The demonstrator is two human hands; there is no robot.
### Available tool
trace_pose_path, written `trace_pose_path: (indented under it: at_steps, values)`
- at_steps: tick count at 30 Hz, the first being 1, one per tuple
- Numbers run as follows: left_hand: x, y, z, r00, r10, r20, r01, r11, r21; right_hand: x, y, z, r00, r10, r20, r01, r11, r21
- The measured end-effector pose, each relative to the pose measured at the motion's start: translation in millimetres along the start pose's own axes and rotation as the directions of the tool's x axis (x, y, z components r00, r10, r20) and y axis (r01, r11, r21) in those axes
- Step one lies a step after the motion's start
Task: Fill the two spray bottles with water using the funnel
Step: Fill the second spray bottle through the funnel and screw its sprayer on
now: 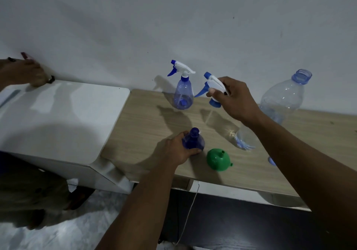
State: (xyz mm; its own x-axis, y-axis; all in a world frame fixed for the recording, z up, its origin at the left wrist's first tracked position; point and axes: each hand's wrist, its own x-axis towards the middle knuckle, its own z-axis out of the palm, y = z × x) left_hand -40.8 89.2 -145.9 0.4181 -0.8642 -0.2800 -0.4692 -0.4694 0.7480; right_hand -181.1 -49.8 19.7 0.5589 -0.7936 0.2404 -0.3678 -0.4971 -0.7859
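My left hand (178, 149) grips an uncapped blue spray bottle (193, 139) standing near the wooden table's front edge. Above the table my right hand (231, 97) holds that bottle's white and blue trigger head (212, 87), lifted clear. A second blue spray bottle (183, 93) with its trigger head on stands at the back by the wall. The green funnel (218, 159) lies on the table, spout up, just right of my left hand. A large clear water bottle (282, 99) without a cap stands at the right, partly behind my right forearm.
A white cabinet (63, 114) adjoins the wooden table (146, 126) on the left. Another person's hand (25, 74) rests at its far left corner. A small blue cap (272, 161) lies by my right forearm. A white cable (190, 211) hangs below the table's front edge.
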Motion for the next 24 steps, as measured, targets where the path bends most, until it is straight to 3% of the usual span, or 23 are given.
trace_pose_path:
  at_steps: [8,16,24]
  values:
    - [1,2,-1,1.0,-0.013,-0.005,0.013,0.998,0.064,-3,-17,9,0.992,-0.125,0.016,0.126,0.984,-0.123]
    - [2,2,-1,1.0,-0.014,-0.011,0.015,0.998,0.057,-31,26,54,0.962,-0.042,0.271,0.102,0.972,-0.212]
    - [4,2,1,0.999,-0.049,0.023,0.049,0.999,0.014,-43,37,78,0.923,-0.057,0.38,0.195,0.922,-0.335]
